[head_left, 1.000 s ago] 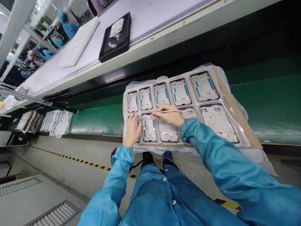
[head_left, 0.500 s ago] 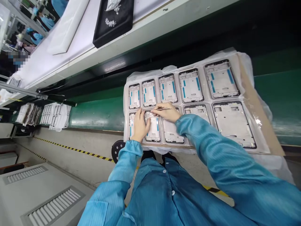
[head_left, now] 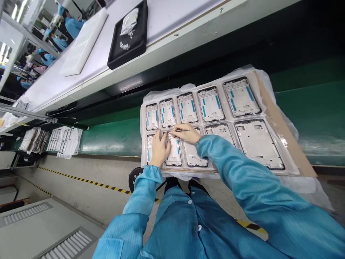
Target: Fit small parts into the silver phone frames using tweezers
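Observation:
A plastic tray [head_left: 158, 130] holds two rows of phone-sized metal frames with black edges. Every frame in the far row, such as the large one [head_left: 242, 97], carries blue strips. In the near row, my left hand [head_left: 160, 149] lies with fingers apart over the two leftmost frames. My right hand [head_left: 187, 133] pinches a thin tweezer-like tool [head_left: 185, 130], its tip at the upper edge of the second near frame [head_left: 174, 153], which bears blue strips. The near frames to the right, such as the large one [head_left: 258, 144], show no blue strips.
Brown cardboard [head_left: 285, 133] lies under the tray on a green conveyor belt [head_left: 113, 135]. A raised shelf behind carries a black tray [head_left: 126, 57] with a bag and small clear bits, and a white slab [head_left: 84, 41]. More frame trays [head_left: 64, 140] stand left. Co-workers [head_left: 72, 25] sit beyond.
The camera view has shifted, so the shelf and its black tray show more fully. Both hands stay at the same second near frame, with only slight finger movement.

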